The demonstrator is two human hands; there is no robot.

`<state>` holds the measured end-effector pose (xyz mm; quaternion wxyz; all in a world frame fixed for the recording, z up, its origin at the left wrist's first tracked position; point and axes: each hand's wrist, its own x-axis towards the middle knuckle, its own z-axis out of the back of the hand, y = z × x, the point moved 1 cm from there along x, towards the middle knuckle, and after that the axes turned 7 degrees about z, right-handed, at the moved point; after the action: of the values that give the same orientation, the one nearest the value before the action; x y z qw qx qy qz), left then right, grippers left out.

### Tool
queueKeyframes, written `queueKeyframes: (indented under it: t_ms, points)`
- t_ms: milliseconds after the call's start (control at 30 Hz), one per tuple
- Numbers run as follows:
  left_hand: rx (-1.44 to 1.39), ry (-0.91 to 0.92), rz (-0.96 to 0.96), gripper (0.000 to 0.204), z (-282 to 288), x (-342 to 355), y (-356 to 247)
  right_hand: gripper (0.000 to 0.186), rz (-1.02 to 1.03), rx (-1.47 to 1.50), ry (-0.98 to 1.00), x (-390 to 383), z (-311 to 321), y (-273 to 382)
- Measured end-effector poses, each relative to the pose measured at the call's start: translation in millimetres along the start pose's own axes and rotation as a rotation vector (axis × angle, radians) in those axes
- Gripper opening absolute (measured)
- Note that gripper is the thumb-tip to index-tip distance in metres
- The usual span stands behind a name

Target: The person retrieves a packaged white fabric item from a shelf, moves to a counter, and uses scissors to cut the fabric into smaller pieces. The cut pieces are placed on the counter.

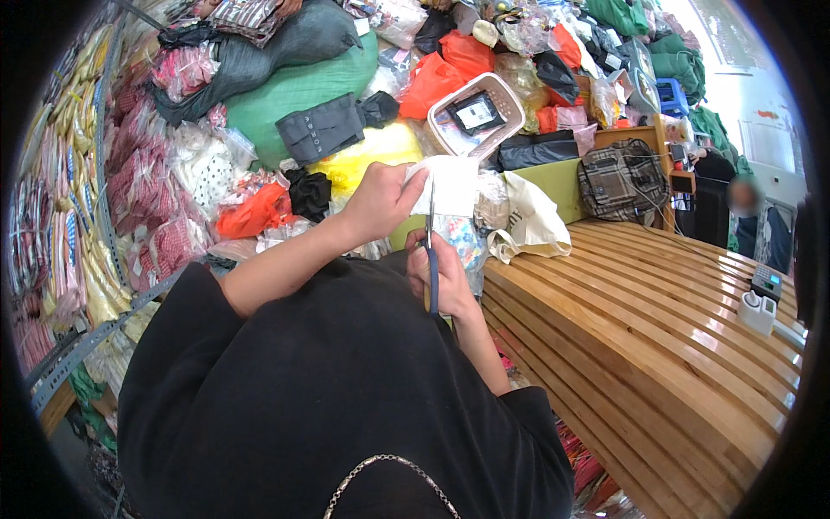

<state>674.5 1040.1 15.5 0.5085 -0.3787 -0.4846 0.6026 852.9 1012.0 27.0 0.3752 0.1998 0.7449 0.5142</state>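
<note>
One pair of scissors [430, 259] gripped in right hand [443, 275]; left hand [380, 201] pinches one white cloth [450, 186]. At one o'clock, one basket [510, 97] holds a dark packet [475, 112].

1. Two hands: the left hand [378, 203] pinches one white piece of fabric [450, 186]; the right hand [443, 275] grips one pair of scissors [430, 251].
2. One slatted wooden worktop [657, 329], toward 4 o'clock.
3. One pink plastic basket [480, 117], at 12 o'clock.
4. One plaid bag [620, 180], at 2 o'clock.
5. One cream tote bag [532, 221], just right of the fabric.
6. One large green sack [298, 91] and one yellow sack [367, 156], toward 11 o'clock.
7. One other person [745, 216], at 3 o'clock.
8. Packets on the left rack: too many to count.
</note>
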Motion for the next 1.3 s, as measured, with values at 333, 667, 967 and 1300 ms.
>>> queueKeyframes:
  t_ms: [333,667,967,1300]
  points:
    - [0.048,0.044,0.053,0.022,2,0,5,0.041,0.049,0.005,-0.006,0,-4,1]
    - [0.028,0.073,-0.001,0.023,5,2,-9,0.043,0.07,0.006,0.02,3,-1,4]
    - [0.033,0.063,0.001,0.023,3,4,-6,0.035,0.061,-0.018,-0.022,3,-4,11]
    - [-0.025,0.138,0.04,0.024,-3,0,-4,0.04,0.088,0.031,-0.011,9,-1,10]
